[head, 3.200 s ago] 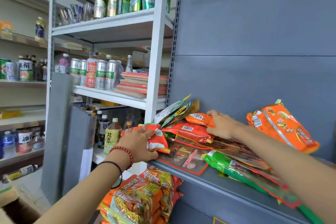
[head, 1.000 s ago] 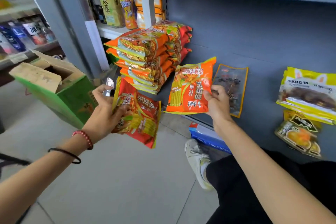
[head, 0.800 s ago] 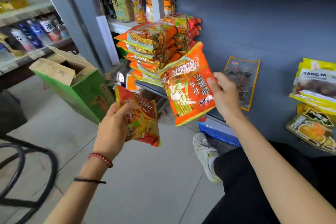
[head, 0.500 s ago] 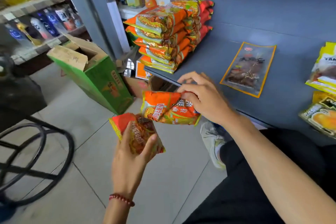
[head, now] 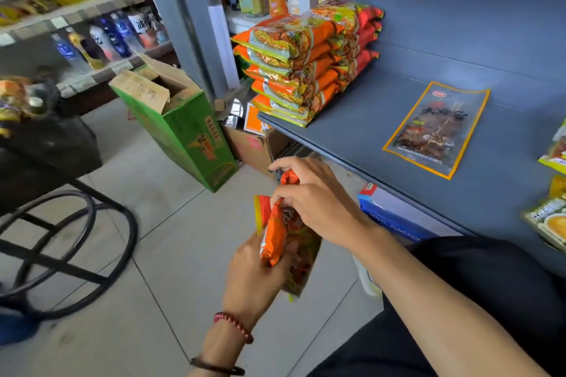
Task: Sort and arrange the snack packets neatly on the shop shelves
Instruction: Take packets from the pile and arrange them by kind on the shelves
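The green box [head: 183, 128], left of the grey shelf [head: 367, 131], has its flaps open (its inside is too dark to see). Just below the shelf's front edge, the left hand [head: 254, 272] grips the orange packets [head: 274, 232] from under. The right hand [head: 318, 205] pinches their top. A tall pile [head: 303, 61] fills the shelf's left end. A clear packet [head: 435, 128] lies flat mid-shelf, with bare room around it. At the shelf's right end, the yellow packets [head: 548, 217] are cut off.

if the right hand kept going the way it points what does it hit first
Likely the green carton on the floor, ahead of the right hand, which pinches an orange packet; depth is unclear.
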